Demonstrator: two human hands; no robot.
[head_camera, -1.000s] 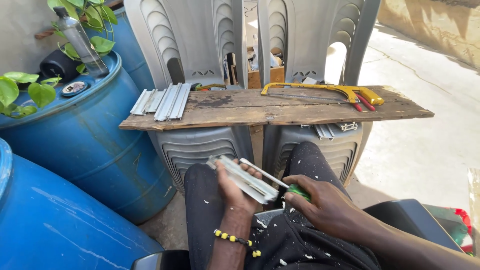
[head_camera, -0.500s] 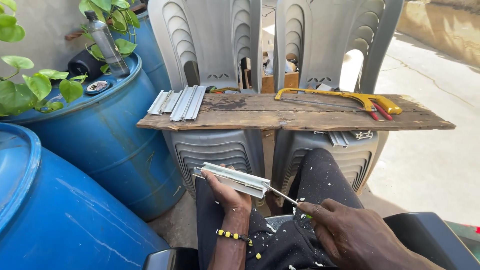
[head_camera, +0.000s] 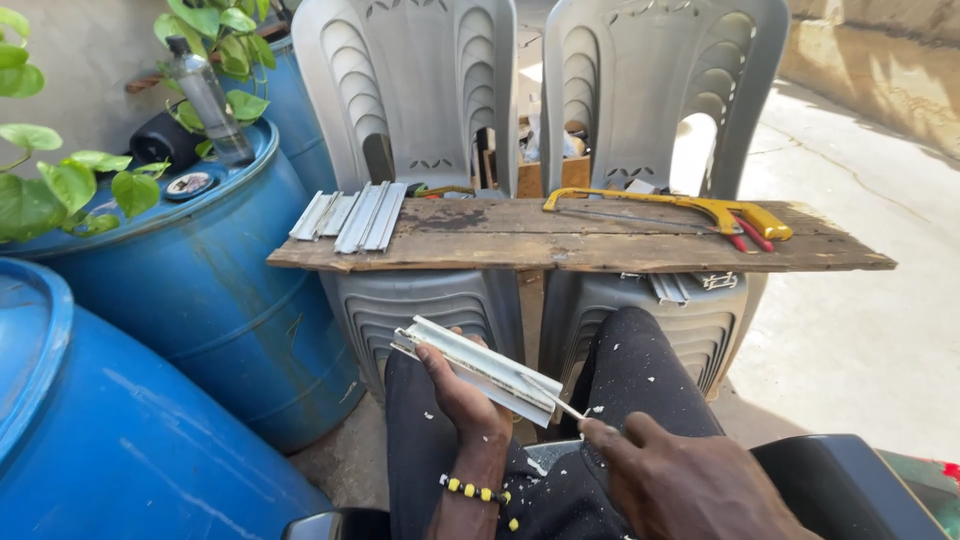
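Note:
My left hand (head_camera: 458, 392) grips a short white plastic channel strip (head_camera: 476, 367) and holds it across my lap. Against the strip's near end my right hand (head_camera: 682, 478) presses a thin metal tool (head_camera: 558, 400) whose handle is hidden in my fist. White shavings lie scattered over my dark trousers (head_camera: 640, 370). A bracelet of yellow and black beads (head_camera: 476, 491) sits on my left wrist.
A rough wooden plank (head_camera: 590, 240) lies across two grey plastic chairs (head_camera: 420, 100). On it are several cut white strips (head_camera: 350, 215) at the left and a yellow hacksaw (head_camera: 680, 207) at the right. Blue barrels (head_camera: 170, 290), a bottle (head_camera: 208, 100) and leafy plants (head_camera: 60, 180) stand at my left.
My left hand has swung the strip from a steep angle to lie flatter, pointing left. My right hand has drawn back toward me with the tool. The view has shifted left.

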